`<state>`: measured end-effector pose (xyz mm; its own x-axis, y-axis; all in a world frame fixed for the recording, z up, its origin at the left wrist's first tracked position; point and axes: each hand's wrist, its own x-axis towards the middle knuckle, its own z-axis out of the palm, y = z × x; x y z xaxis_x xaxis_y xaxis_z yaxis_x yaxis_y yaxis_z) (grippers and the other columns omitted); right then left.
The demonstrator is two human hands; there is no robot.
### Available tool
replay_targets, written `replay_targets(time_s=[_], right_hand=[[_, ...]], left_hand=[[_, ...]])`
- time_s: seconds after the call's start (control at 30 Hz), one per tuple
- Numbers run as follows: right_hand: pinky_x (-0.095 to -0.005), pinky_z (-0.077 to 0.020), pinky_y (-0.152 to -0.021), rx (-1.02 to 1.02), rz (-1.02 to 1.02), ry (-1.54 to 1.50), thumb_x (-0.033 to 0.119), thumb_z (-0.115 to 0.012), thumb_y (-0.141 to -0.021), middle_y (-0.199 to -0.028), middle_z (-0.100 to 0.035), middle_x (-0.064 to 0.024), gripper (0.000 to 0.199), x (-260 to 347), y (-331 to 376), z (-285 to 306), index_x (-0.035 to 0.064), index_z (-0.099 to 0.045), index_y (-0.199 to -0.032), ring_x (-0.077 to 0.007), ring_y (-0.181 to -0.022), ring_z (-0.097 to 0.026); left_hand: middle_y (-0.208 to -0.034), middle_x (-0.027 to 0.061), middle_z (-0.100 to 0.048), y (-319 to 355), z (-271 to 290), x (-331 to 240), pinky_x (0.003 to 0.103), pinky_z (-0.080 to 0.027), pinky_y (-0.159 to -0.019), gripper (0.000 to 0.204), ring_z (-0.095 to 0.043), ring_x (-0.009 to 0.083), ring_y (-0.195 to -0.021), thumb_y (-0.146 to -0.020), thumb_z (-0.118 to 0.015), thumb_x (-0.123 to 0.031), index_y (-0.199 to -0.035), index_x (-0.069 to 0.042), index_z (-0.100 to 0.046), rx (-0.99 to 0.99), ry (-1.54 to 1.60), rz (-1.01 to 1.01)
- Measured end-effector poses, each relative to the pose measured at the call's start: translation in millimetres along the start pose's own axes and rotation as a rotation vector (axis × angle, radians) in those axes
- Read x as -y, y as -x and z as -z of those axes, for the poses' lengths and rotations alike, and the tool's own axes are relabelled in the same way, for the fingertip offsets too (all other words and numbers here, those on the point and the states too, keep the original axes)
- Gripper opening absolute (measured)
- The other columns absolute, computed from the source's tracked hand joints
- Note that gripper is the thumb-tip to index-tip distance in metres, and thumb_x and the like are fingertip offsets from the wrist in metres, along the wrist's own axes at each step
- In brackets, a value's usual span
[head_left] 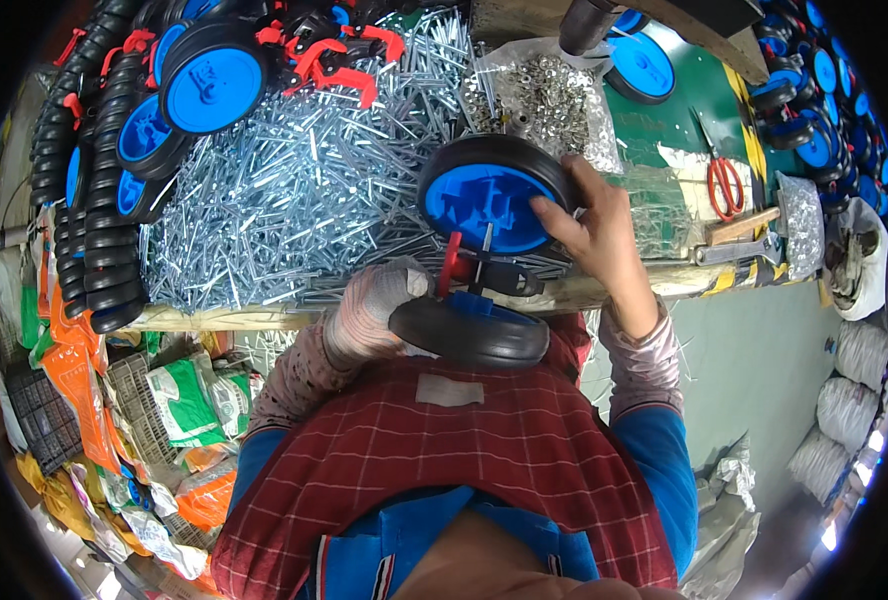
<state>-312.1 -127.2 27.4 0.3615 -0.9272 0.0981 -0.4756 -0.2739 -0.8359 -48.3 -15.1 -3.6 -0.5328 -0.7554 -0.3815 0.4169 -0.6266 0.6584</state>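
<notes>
My left hand (372, 308), in a white knit glove, grips a black wheel (469, 330) held flat near my chest, with a red bracket (451, 262) and a metal axle rising from it. My bare right hand (596, 222) holds a second black wheel with a blue hub (489, 195), tilted face-up above the bracket. Both wheels sit at the near edge of the workbench, over a big heap of shiny metal rods (294, 200).
Stacks of black-and-blue wheels (179, 95) line the left and far right. Red brackets (339, 55) lie at the back. A clear bag of small metal washers (549, 100) sits behind the wheel. Red-handled scissors (726, 185) and a hammer (754, 235) rest on the right.
</notes>
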Motion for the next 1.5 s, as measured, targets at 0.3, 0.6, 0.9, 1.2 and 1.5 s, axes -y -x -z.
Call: replay_targets(time_s=[0.3, 0.6, 0.9, 1.2, 1.5], right_hand=[[-0.0353, -0.0521, -0.066, 0.141, 0.208, -0.105, 0.023, -0.076, -0.081, -0.08, -0.065, -0.017, 0.041, -54, 6, 11, -0.0057, -0.064, -0.107, -0.0305, -0.071, -0.066], [-0.0333, -0.0495, -0.062, -0.341, 0.203, 0.398, 0.007, -0.072, -0.086, -0.087, -0.067, -0.0173, 0.018, -99, -59, -18, -0.0035, -0.066, -0.099, -0.026, -0.067, -0.064], [-0.0205, -0.0369, -0.053, -0.186, -0.188, -0.354, 0.011, -0.07, -0.091, -0.07, -0.063, 0.0027, 0.012, -71, -69, -24, 0.0018, -0.067, -0.083, -0.002, -0.06, -0.049], [-0.0209, -0.0417, -0.061, -0.221, -0.147, -0.415, 0.021, -0.061, -0.097, -0.076, -0.062, 0.0007, 0.024, -59, -58, -19, -0.0018, -0.068, -0.094, -0.0058, -0.068, -0.053], [-0.0325, -0.0534, -0.074, -0.199, -0.08, -0.5, 0.02, -0.058, -0.097, -0.101, -0.07, -0.0141, 0.036, -88, -38, -31, -0.0012, -0.056, -0.125, -0.0189, -0.088, -0.067]], left_hand=[[-0.074, 0.0098, -0.062, -18, 14, 15, 0.035, -0.053, -0.052, 0.031, -0.066, 0.0298, -0.065, -0.07, -0.081, -0.012, -0.093, -0.005, -0.061, 0.125, -1.226, -0.702], [-0.085, 0.0091, -0.063, -17, 13, -2, 0.036, -0.055, -0.06, 0.035, -0.066, 0.0284, -0.073, -0.071, -0.079, -0.017, -0.098, -0.007, -0.06, 0.115, -1.317, -0.793], [-0.086, 0.0116, -0.063, -23, 15, 1, 0.037, -0.056, -0.056, 0.053, -0.067, 0.0297, -0.068, -0.073, -0.077, -0.011, -0.118, -0.007, -0.048, 0.169, -1.304, -0.972], [-0.082, 0.0111, -0.064, -21, 4, -9, 0.037, -0.055, -0.061, 0.035, -0.067, 0.0315, -0.07, -0.072, -0.081, -0.015, -0.098, -0.007, -0.059, 0.092, -1.267, -0.715], [-0.106, 0.012, -0.066, -97, -41, -111, 0.032, -0.052, -0.087, 0.048, -0.063, 0.0163, -0.097, -0.085, -0.078, -0.03, -0.113, 0.004, -0.057, -0.213, -0.774, -0.577]])
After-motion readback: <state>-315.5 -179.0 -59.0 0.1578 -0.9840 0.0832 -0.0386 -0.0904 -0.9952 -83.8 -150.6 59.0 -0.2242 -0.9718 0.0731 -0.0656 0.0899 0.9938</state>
